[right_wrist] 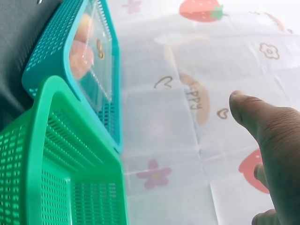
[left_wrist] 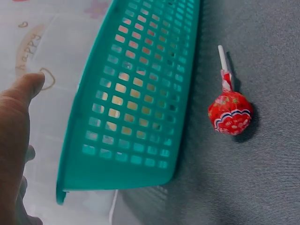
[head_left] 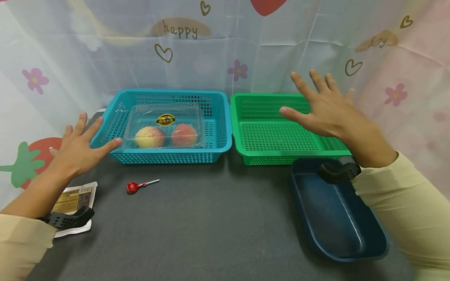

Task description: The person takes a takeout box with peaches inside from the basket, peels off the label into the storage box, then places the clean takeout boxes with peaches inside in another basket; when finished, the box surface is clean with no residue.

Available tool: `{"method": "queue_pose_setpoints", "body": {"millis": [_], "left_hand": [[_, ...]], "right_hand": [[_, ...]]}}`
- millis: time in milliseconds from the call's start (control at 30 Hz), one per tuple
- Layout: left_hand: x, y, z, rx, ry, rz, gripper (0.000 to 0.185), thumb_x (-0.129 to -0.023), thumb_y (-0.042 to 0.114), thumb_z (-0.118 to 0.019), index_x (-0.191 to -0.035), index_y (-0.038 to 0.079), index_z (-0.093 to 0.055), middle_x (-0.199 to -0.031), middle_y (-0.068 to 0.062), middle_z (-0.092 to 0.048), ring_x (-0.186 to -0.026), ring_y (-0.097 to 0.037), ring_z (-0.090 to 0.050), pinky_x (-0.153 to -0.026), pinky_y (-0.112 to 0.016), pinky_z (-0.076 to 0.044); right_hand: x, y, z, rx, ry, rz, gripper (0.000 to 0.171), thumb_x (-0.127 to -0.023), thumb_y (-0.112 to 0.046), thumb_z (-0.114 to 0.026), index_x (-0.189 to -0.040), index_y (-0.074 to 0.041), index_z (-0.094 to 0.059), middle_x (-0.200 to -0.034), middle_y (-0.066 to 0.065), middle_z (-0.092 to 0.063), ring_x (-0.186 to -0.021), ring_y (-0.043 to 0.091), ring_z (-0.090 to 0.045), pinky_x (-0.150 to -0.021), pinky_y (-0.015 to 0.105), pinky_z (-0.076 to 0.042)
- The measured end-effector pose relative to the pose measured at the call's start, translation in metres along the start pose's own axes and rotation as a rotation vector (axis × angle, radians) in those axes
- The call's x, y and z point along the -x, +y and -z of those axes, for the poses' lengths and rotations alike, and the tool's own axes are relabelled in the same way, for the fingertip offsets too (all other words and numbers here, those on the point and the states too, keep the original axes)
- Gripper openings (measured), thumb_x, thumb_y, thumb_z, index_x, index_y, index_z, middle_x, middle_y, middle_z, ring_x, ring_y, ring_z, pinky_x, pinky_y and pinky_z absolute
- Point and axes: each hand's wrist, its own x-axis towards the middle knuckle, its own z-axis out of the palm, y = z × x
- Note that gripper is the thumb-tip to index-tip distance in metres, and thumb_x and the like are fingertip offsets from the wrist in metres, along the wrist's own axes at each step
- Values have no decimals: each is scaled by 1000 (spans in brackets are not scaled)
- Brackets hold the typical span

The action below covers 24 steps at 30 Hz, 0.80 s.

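Note:
My left hand (head_left: 79, 144) hovers with fingers spread beside the front left corner of the blue basket (head_left: 218, 146), holding nothing. In that basket lies a clear plastic box (head_left: 165, 127) with two peaches. My right hand (head_left: 321, 107) is spread flat in the air over the right side of the empty green basket (head_left: 270, 134), also holding nothing. A red wrapped lollipop (head_left: 133, 187) lies on the dark table in front of the blue basket; the left wrist view shows the lollipop (left_wrist: 230, 112) next to the basket wall (left_wrist: 136, 93).
A dark blue oval tray (head_left: 334, 218) stands empty at the front right, under my right wrist. A printed packet (head_left: 75, 199) lies at the left edge beneath my left wrist. A patterned curtain (head_left: 225, 47) closes off the back and sides.

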Motion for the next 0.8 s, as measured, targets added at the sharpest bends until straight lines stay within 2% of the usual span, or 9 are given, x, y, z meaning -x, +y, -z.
{"method": "queue_pose_setpoints", "body": {"millis": [200,467,600,800], "left_hand": [[-1,-5,-6,5,-13,-1,84,-95,61,-42,-155,16,-4,-156,-12,23,-134,-54,18,-78,-87,2],[-7,-7,-13,23,-30,-24,82,-95,59,-40,-155,11,-11,-156,-14,20,-135,-54,14,-83,-86,-4],[-11,-8,-17,33,-34,-51,80,-96,57,-40,-154,6,-17,-157,-18,15,-135,-56,11,-92,-81,-6],[-12,-10,-22,69,-28,-92,77,-98,53,-42,-149,-3,-26,-156,-24,5,-135,-58,6,-100,-74,0]], "right_hand": [[-9,-11,-6,-21,36,53,85,-89,-74,-33,-156,-32,0,-160,14,5,-142,43,8,-92,79,8],[-20,-24,-13,-81,28,85,84,-89,-73,-35,-156,-34,-1,-160,13,2,-142,42,3,-94,78,7],[-27,-31,-18,-134,16,121,83,-90,-71,-37,-156,-33,-3,-160,14,0,-143,41,0,-99,76,-1],[-41,-46,-30,-248,5,169,82,-91,-68,-42,-156,-31,-9,-159,14,-7,-142,40,-9,-105,67,-15]]}}
